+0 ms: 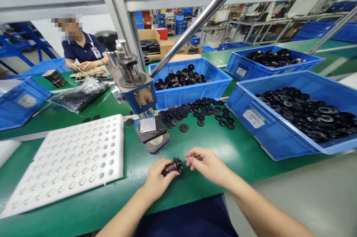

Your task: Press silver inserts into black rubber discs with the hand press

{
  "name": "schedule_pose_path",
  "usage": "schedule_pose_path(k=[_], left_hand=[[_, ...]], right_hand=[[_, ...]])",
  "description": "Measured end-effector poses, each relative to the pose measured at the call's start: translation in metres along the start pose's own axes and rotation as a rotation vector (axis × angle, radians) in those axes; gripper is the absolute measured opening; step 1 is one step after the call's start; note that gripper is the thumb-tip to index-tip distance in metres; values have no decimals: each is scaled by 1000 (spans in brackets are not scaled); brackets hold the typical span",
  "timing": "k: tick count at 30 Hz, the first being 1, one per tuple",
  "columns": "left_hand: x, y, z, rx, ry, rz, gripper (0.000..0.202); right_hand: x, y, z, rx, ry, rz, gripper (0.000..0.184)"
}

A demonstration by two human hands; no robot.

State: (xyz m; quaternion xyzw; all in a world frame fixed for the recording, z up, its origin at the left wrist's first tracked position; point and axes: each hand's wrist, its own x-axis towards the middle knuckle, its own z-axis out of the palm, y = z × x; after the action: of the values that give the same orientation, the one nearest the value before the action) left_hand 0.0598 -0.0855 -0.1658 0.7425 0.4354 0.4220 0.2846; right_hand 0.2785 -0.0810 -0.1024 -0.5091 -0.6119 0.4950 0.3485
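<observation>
While the dark cylinder (169,168) is clamped in the left hand (156,178), the right hand (206,163), loosely parted, is held just beside it.

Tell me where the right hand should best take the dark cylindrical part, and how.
Probably by the rim of its black flanged end, coming from the right: that end sticks out toward the right hand, while the left hand grips the barrel.

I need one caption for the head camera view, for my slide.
Left hand holds a dark cylindrical part over the green table; the right hand is close by.
</observation>
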Motion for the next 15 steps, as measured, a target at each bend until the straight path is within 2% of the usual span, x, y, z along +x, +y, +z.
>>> schedule_pose_path(k=[3, 6, 8, 9, 10, 12, 14, 15], left_hand=[[11, 30, -38, 8, 88, -42, 21], [37, 65, -82, 3, 239, -135, 26], [60, 84, -105, 40, 312, -191, 28], [73, 90, -113, 73, 323, -208, 28], [85, 93, -118, 106, 313, -222, 28], [106, 91, -121, 165, 273, -249, 25], [121, 83, -117, 213, 240, -280, 22], [126, 78, -113, 232, 231, -289, 23]], right_hand=[[7, -54, -36, 26, 171, -168, 19], [18, -127, -67, 114, 448, -454, 28], [25, -177, -80, 204, 523, -587, 37], [28, -199, -84, 227, 533, -604, 50], [32, -218, -87, 238, 532, -644, 67], [38, -244, -92, 227, 471, -774, 76], [43, -253, -93, 139, 420, -876, 78], [44, -252, -92, 62, 446, -910, 82]])
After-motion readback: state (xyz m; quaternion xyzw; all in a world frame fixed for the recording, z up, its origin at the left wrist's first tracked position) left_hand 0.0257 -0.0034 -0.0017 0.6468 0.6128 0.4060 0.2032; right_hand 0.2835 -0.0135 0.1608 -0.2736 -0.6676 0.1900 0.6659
